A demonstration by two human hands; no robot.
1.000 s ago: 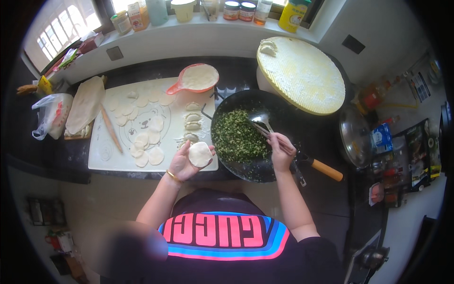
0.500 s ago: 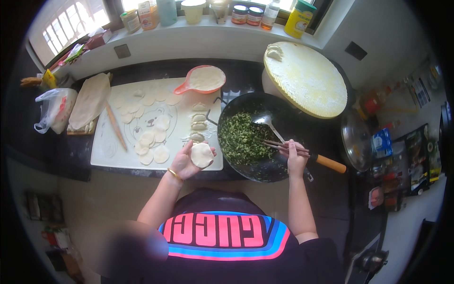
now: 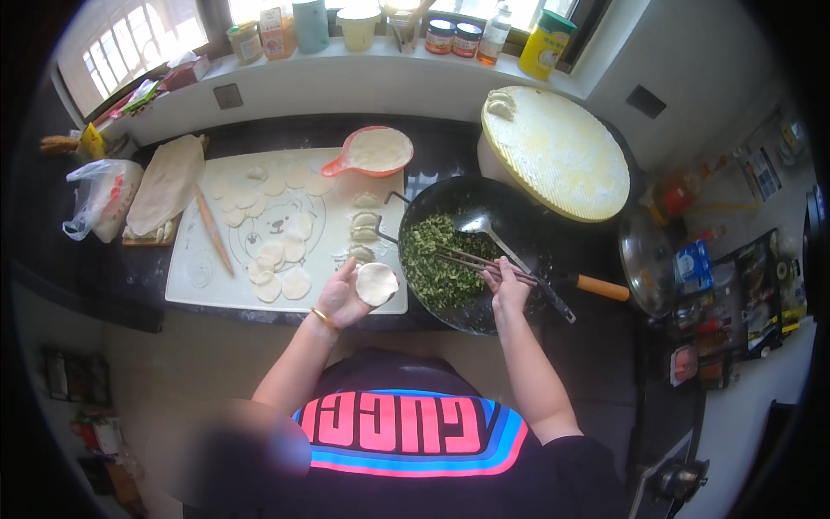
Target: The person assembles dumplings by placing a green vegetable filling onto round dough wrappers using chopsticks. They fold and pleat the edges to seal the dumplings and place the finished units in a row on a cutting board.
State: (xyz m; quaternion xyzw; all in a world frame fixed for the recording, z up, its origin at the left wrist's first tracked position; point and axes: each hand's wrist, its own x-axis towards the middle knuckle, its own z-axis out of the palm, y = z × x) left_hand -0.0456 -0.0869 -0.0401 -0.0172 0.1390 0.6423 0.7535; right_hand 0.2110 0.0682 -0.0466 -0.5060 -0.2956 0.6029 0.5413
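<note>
A round dough wrapper (image 3: 377, 285) rests on the fingers of my left hand (image 3: 344, 298), which is at the front right of the white pastry mat (image 3: 186, 275). My right hand (image 3: 509, 287) grips a pair of chopsticks (image 3: 477, 263). Their tips reach into the chopped green filling (image 3: 437, 268) in the black wok (image 3: 475, 320). A metal spatula (image 3: 510, 249) leans in the wok beside the chopsticks, its handle over the near right rim. Several folded dumplings (image 3: 364, 221) stand in a column along the mat's right side. More flat wrappers (image 3: 294, 283) lie on the mat, some overlapping.
Left of centre on the mat lies a rolling pin (image 3: 213, 231). A red strainer-shaped bowl (image 3: 378, 152) of white flour or dough sits at the back. A round floured tray (image 3: 558, 151) holds a few dumplings behind the wok. The wok's wooden handle (image 3: 603, 287) points right.
My right hand has moved left with the chopsticks, whose tips are now further into the filling. The spatula handle has shifted right. My left hand and wrapper have moved slightly right.
</note>
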